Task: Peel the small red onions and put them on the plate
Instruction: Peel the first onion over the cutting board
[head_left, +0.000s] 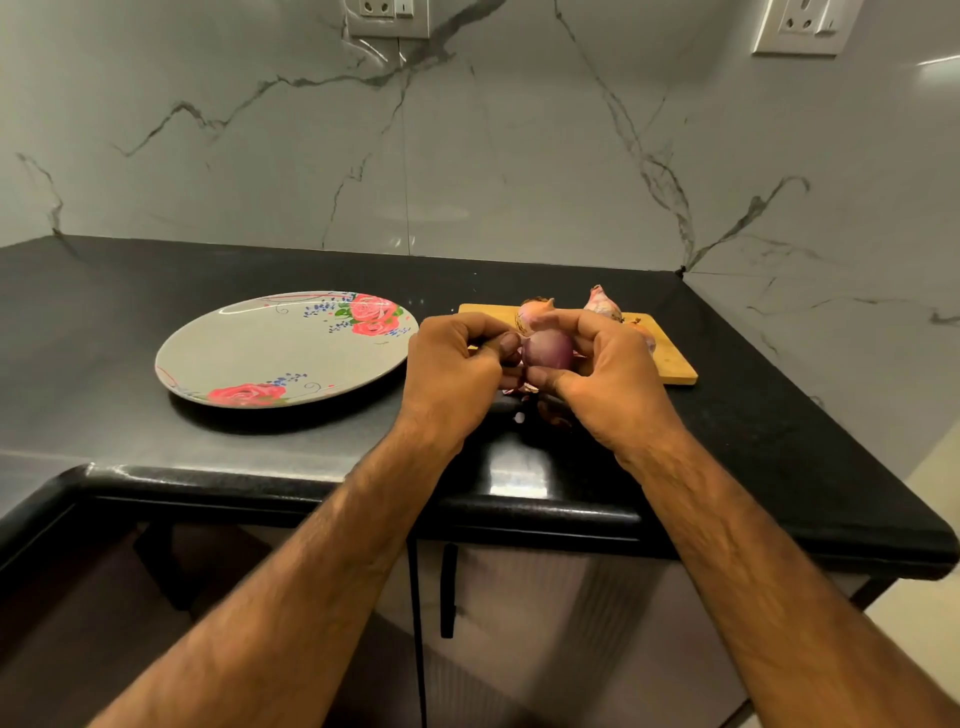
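Steadying the red onion (546, 353), right hand (610, 382) fingers (543, 376) clasp it so left hand (452, 374) fingers (506, 344) pinch its skin loose.

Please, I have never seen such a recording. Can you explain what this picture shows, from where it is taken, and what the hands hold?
No machine here: a person wears one camera on the head, looking down at their own bare arms. The left hand and right hand together hold a small red onion above the black counter, fingers curled round it. Skin scraps lie below. A flowered plate, nothing on it yet, lies to the left. Behind the hands a wooden board carries at least two unpeeled onions.
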